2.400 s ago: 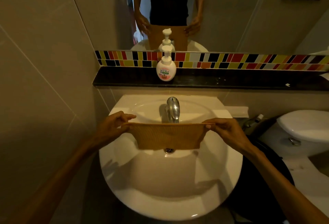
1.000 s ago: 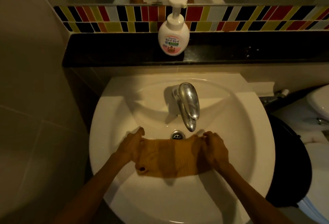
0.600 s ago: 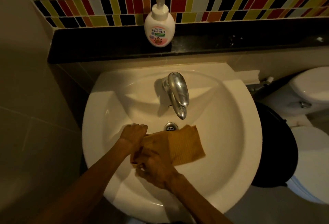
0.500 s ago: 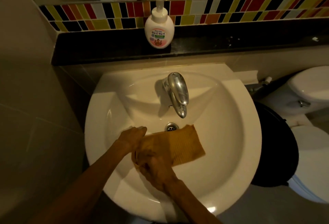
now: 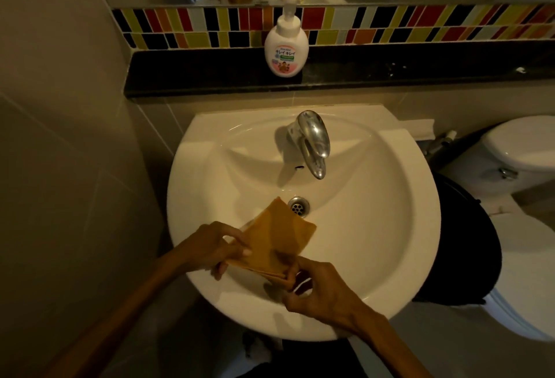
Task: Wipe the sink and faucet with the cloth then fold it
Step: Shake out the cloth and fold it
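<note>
Folded cloth held over the sink

Both hands pinch the brown cloth (image 5: 277, 239) above the sink (image 5: 375, 227) basin: left hand (image 5: 210, 250) at its left edge, right hand (image 5: 318, 290) at its near corner, beside the drain (image 5: 298, 205).

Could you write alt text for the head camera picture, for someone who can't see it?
Two hands hold a folded orange-brown cloth over a white sink: the left hand pinches one side, the right hand a corner. Behind are a chrome faucet and a soap bottle.
</note>
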